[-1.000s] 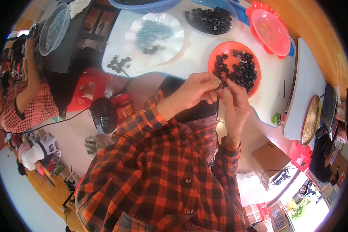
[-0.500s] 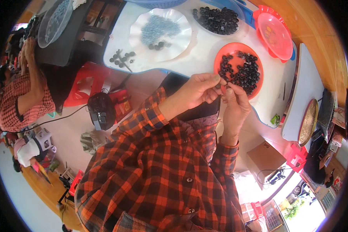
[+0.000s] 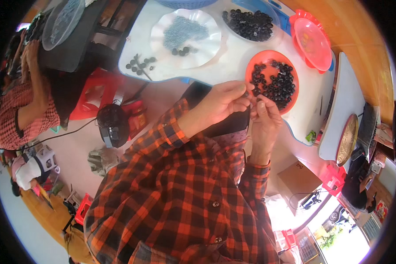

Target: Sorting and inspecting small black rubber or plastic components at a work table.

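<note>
My left hand (image 3: 226, 102) and my right hand (image 3: 267, 119) meet just off the near left rim of an orange plate (image 3: 262, 56). Each is closed in a fingertip pinch, and the fingertips are slightly apart. Between the left thumb and finger shows a small black part, and another dark bit sits at the right fingertips; both are too small to make out fully. Many black ring-like parts (image 3: 282, 86) lie on the orange plate. Farther back, a clear bowl (image 3: 275, 33) holds more of the same black parts (image 3: 251, 25).
A white fluted plate (image 3: 211, 48) carries small pale bluish pieces (image 3: 185, 31) and a few black parts. Loose black parts (image 3: 138, 66) lie at the table's left corner. A pink-red dish (image 3: 312, 42) stands back right. At far left, another person's arm (image 3: 33, 83) reaches over a dark table.
The fingertips of my two hands have drawn a little apart, and a dark part now shows in the left pinch. The whole view has shifted slightly.
</note>
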Tool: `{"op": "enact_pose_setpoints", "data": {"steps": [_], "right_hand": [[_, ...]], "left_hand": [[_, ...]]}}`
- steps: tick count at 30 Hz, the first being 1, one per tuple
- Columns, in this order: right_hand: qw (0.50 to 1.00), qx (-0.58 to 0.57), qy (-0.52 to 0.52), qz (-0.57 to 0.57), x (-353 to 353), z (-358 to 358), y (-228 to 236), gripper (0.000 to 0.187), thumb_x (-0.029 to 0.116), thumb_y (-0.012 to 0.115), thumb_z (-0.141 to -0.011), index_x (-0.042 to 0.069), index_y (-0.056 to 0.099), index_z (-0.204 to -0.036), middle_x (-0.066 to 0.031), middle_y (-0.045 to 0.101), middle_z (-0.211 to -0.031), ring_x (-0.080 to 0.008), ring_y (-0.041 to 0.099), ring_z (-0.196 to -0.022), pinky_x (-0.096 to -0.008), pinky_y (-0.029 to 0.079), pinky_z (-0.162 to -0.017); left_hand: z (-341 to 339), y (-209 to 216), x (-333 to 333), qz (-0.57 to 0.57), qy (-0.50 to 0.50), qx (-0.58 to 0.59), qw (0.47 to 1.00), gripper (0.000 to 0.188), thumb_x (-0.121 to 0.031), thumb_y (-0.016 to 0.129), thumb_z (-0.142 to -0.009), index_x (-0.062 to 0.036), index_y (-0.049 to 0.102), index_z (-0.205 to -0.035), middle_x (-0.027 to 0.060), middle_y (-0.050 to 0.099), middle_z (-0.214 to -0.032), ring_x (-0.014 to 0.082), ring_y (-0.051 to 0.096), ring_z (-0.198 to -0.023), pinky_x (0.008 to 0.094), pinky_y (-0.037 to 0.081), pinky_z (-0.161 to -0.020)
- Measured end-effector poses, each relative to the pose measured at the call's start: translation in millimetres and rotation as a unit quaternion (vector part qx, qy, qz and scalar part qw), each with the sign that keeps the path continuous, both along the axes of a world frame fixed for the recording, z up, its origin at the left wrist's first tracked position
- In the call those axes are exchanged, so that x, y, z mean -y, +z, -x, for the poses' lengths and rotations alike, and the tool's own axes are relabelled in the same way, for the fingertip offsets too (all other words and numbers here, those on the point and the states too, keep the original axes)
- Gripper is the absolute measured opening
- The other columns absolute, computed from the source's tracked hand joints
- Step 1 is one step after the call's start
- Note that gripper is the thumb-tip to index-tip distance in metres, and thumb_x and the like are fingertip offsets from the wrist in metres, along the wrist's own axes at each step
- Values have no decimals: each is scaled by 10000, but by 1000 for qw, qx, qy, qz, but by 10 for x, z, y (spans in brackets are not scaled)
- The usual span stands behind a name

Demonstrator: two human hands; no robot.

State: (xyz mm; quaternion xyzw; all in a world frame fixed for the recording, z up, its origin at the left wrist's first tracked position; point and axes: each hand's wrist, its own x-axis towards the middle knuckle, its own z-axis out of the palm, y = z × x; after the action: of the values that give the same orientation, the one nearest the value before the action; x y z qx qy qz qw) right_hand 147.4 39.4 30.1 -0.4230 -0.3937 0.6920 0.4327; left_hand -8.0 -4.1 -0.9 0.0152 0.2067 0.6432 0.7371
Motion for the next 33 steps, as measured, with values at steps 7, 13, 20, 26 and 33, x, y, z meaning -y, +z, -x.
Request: {"op": "enact_pose_setpoints", "data": {"steps": [7,13,20,26,33], "right_hand": [[1000,-5,2,-14,14,-16,-41,154,90,644,-950,-8,669,-1066,-44,679,-848,-73,571,-665,-201,424,-586],[1000,-10,5,-10,-21,-17,-42,162,73,650,-940,-16,668,-1074,-35,672,-840,-74,569,-665,-205,423,-588],[1000,-17,12,-8,-13,10,-23,165,36,627,-939,-29,671,-1085,-56,677,-857,-78,561,-672,-206,422,-592],[997,65,-18,-34,-163,-19,-6,168,61,606,-949,-28,669,-1076,-80,695,-932,-75,564,-691,-210,438,-609],[944,265,-3,-198,-559,16,192,155,98,581,-963,-17,669,-1015,-69,702,-961,-83,585,-708,-226,470,-624]], "left_hand": [[14,-54,41,-24,17,-25,999,274,-97,555,-991,59,603,-1211,150,677,-1076,208,700,-957,318,600,-870],[50,52,39,-29,34,13,999,276,-43,515,-992,78,583,-1231,183,668,-1115,262,687,-1035,366,586,-919],[79,-20,52,-23,12,14,1000,260,-50,506,-999,84,590,-1205,192,671,-1094,273,699,-1000,354,602,-880],[116,-104,77,-9,-14,13,1000,244,-100,557,-990,62,613,-1163,175,696,-1037,245,727,-887,325,629,-754],[156,-155,73,2,9,33,999,235,-143,576,-988,35,629,-1132,183,708,-990,217,730,-827,301,619,-688]]}}
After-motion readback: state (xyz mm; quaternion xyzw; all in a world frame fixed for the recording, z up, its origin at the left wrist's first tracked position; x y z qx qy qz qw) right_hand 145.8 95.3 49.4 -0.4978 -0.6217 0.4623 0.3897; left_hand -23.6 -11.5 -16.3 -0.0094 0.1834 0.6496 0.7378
